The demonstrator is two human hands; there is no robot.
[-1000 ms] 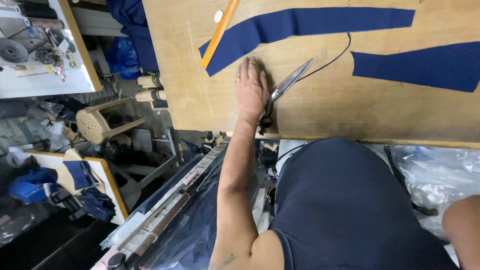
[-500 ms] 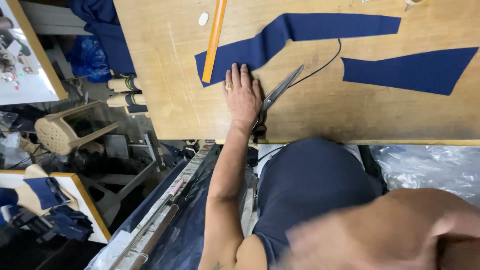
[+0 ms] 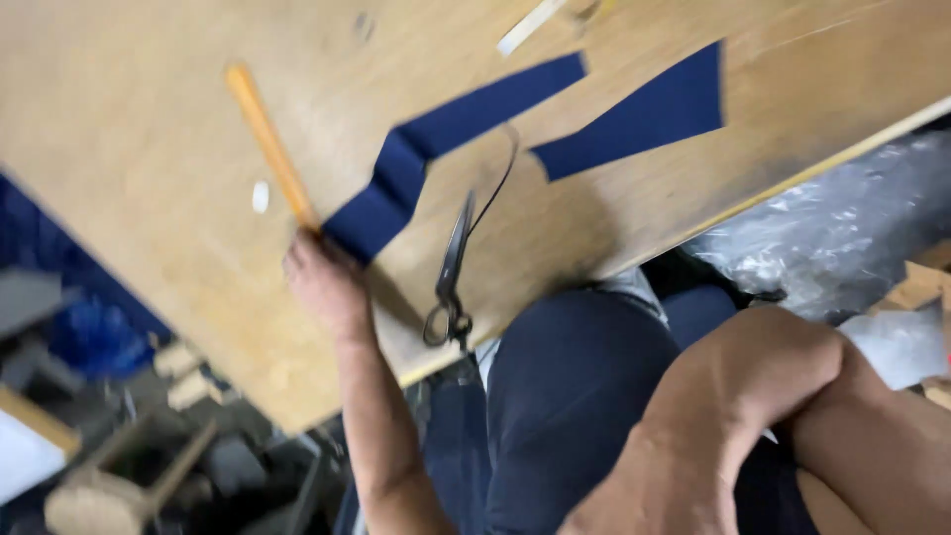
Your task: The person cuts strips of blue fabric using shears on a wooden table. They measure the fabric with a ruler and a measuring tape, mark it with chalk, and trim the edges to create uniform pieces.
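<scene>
My left hand [image 3: 319, 285] rests on the wooden table [image 3: 129, 119], its fingertips at the near end of a long dark blue fabric strip [image 3: 426, 149] and at the tip of an orange ruler [image 3: 267, 139]. Blur hides whether the fingers grip anything. Black scissors [image 3: 451, 266] lie just right of the hand, handles towards the table edge, untouched. A second dark blue fabric piece [image 3: 644, 114] lies farther right. My right arm [image 3: 753, 396] is bent at the lower right, and its hand is out of view.
A small white chalk piece [image 3: 260, 196] lies left of the ruler. A thin black cord [image 3: 503, 173] runs from the scissors. Crumpled clear plastic [image 3: 832, 218] sits beyond the table's right edge. A wooden stool [image 3: 99, 495] stands at the lower left.
The view has swung and tilted, and is now blurred. My left hand has slid left, away from the scissors, to the end of the blue strip and the ruler.
</scene>
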